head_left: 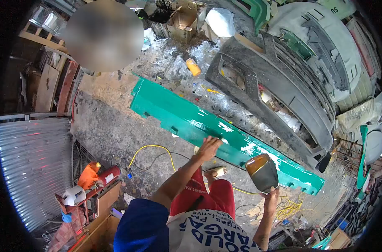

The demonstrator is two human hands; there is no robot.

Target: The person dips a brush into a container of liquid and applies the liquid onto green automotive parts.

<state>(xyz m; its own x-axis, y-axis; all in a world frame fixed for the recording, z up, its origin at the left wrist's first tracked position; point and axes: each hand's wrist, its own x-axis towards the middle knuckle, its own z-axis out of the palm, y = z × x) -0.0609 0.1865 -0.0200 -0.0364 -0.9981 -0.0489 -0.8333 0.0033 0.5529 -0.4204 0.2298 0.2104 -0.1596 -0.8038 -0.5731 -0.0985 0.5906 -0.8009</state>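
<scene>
My left hand [209,148] is over the long green panel [176,115], close to its middle. Its fingers are bent together toward a dark patch at the fingertips; whatever they grip is too small and hidden to name. White streaks and shiny patches mark the panel's face. Gripped at its near rim by my right hand [271,196] is a tilted grey bowl-like container [265,178], with amber-brown liquid or coating at its far side. It is above the panel's near edge, toward the right end.
A large dark bumper [279,96] lies beyond the panel, with more stacked behind. An orange can [193,67] is on the stained floor. Yellow cable [289,208] coils at right. A red cylinder [109,175] rests at left. Another person, blurred, is at upper left.
</scene>
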